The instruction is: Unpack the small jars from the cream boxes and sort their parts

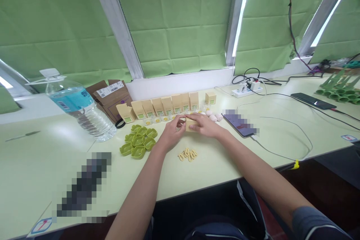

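Observation:
Both hands are closed on a small tan cardboard box at the middle of the table. My left hand grips its left end with thumb and fingers. My right hand lies over its top and right side, hiding much of it. Just below the hands is a little pile of yellow loop-shaped pieces. Green cup-like plastic pieces sit together to the left. Behind the hands stands a row of similar tan boxes, several with open flaps, and small clear pieces lie before them. Pale pink rounded pieces lie beside my right hand.
A large water bottle leans at the left, by an open brown carton. To the right are a phone with a cable, a power strip, a second phone and green tubular pieces.

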Motion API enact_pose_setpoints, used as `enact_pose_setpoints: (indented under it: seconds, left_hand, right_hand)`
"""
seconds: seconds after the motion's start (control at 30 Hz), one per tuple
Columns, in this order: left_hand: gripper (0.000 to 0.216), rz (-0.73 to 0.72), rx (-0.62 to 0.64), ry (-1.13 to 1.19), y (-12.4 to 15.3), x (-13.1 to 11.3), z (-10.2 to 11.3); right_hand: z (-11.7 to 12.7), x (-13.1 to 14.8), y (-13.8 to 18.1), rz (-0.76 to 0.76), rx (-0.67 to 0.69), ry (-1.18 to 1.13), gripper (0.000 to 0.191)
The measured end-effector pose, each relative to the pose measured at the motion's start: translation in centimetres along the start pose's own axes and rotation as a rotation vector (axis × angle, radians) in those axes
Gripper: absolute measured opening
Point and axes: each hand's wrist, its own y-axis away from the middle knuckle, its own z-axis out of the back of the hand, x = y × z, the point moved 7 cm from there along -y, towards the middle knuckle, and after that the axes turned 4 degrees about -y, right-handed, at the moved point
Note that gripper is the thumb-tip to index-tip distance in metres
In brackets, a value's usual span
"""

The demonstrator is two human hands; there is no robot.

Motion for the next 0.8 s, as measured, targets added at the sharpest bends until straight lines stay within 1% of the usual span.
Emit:
enact_pose_setpoints:
  seconds: [0.27,0.4,0.57,0.8]
  left_hand:
    - [0.035,0.016,0.030,-0.031,0.0,0.5,-0.2]
    - [0.035,-0.009,0.030,-0.059,-0.1,0.3,-0.4]
    - [0.040,-0.043,0.011,-0.163,-0.1,0.1,-0.5]
    - [0.042,-0.085,0.007,-0.184,-0.1,0.0,-0.9]
  right_hand:
    - [0.0,0.4,0.0,0.012,0.027,0.009,0.054]
    - [0.0,0.6,-0.1,0.020,0.039,0.000,0.051]
    - [0.0,0.3,-0.2,0.032,-0.002,-0.042,0.049]
    - [-0.2,-0.8,-0.2,0.008,-0.041,-0.093,0.052]
